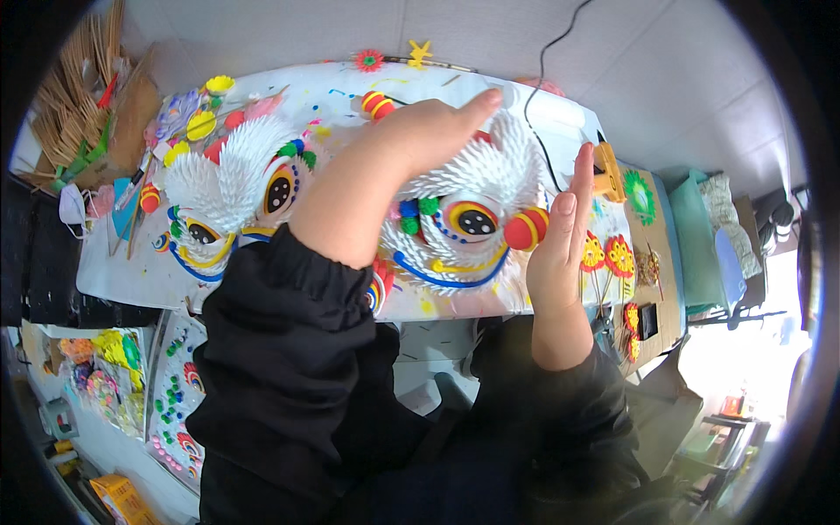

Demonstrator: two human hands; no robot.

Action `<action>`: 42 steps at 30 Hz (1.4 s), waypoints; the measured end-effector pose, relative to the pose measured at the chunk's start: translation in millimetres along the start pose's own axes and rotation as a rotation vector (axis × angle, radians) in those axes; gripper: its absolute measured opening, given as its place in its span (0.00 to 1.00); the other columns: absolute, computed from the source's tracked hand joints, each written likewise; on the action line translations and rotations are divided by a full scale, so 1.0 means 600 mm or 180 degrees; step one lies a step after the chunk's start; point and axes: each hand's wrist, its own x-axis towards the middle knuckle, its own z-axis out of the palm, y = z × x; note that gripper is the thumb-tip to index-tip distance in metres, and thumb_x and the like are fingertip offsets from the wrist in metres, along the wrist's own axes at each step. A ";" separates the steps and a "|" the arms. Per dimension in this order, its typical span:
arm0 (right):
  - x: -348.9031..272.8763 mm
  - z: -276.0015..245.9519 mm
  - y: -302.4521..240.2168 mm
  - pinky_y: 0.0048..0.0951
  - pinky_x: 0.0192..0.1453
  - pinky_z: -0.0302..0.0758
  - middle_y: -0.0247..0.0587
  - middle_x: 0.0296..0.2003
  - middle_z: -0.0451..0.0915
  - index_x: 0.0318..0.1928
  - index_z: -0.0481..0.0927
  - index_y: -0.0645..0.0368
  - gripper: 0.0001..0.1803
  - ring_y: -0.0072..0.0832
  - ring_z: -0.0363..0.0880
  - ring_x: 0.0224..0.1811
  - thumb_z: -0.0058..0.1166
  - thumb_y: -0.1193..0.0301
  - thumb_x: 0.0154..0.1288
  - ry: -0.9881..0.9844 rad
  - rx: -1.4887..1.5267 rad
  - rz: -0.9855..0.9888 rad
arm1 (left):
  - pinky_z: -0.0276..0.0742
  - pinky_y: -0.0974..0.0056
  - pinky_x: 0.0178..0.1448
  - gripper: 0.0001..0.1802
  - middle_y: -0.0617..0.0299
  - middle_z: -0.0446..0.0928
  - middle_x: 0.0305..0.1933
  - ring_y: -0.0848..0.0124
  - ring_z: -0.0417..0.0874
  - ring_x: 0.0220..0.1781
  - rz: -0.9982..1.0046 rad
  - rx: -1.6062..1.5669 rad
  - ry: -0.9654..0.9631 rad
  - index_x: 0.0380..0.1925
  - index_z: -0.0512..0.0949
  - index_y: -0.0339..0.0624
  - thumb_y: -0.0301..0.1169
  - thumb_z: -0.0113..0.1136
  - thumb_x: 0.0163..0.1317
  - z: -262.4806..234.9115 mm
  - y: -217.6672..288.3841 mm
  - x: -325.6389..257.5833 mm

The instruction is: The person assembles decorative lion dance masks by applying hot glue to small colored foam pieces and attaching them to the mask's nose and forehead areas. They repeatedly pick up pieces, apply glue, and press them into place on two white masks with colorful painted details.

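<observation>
A lion-head mask (503, 175) with white feathery tufts, a large dark eye and blue and yellow trim lies in front of me on the white-covered table. Over its upper left part reaches my left hand (442, 131), one digit stretched out and the other fingers mostly hidden. At its right side my right hand (560, 236) stands on edge with straight fingers, close to a red and yellow striped ball (526, 228). Whether either palm touches the mask I cannot tell. To the left lies a similar white mask (197, 179), partly behind my left arm.
A yellow glue gun (607, 171) stands at the right, with a black cable (540, 87) beyond the mask. Red and yellow flower-like pieces (619, 256) lie nearby. Bundled thin sticks (83, 96) fill the far left corner. A green bin (697, 241) is at the right.
</observation>
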 end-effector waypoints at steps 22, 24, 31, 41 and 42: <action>0.020 0.047 -0.018 0.38 0.77 0.52 0.49 0.73 0.58 0.74 0.56 0.59 0.31 0.38 0.55 0.76 0.28 0.55 0.79 -0.0222 0.0266 0.0411 | 0.79 0.58 0.44 0.52 0.52 0.83 0.26 0.57 0.87 0.37 0.0338 0.0144 0.0384 0.25 0.88 0.45 0.78 0.26 0.59 0.024 -0.012 -0.006; 0.020 0.049 -0.020 0.37 0.76 0.53 0.48 0.73 0.58 0.74 0.56 0.60 0.30 0.38 0.56 0.75 0.28 0.57 0.80 -0.0198 0.0354 0.0529 | 0.79 0.57 0.44 0.52 0.52 0.83 0.26 0.56 0.87 0.37 0.0393 0.0158 0.0357 0.27 0.88 0.47 0.78 0.26 0.59 0.024 -0.013 -0.003; 0.024 0.053 -0.022 0.36 0.75 0.56 0.50 0.72 0.59 0.73 0.57 0.65 0.30 0.38 0.57 0.74 0.31 0.58 0.80 -0.0196 0.0482 0.0572 | 0.79 0.57 0.47 0.49 0.51 0.86 0.35 0.57 0.87 0.44 0.0507 0.0192 0.0327 0.34 0.88 0.42 0.74 0.29 0.62 0.024 -0.014 0.000; 0.023 0.034 0.007 0.42 0.75 0.55 0.61 0.71 0.59 0.71 0.58 0.69 0.36 0.52 0.56 0.74 0.39 0.51 0.77 -0.0231 -0.0570 -0.0277 | 0.69 0.60 0.62 0.48 0.47 0.83 0.50 0.56 0.80 0.57 0.0284 -0.0461 -0.0123 0.45 0.85 0.39 0.73 0.38 0.60 0.001 -0.006 -0.017; 0.026 0.032 0.010 0.41 0.75 0.55 0.60 0.71 0.59 0.71 0.58 0.69 0.35 0.51 0.56 0.74 0.39 0.52 0.77 -0.0197 -0.0660 -0.0385 | 0.67 0.61 0.63 0.47 0.47 0.82 0.52 0.57 0.79 0.59 0.0196 -0.0418 -0.0131 0.47 0.85 0.39 0.73 0.38 0.60 0.001 -0.003 -0.016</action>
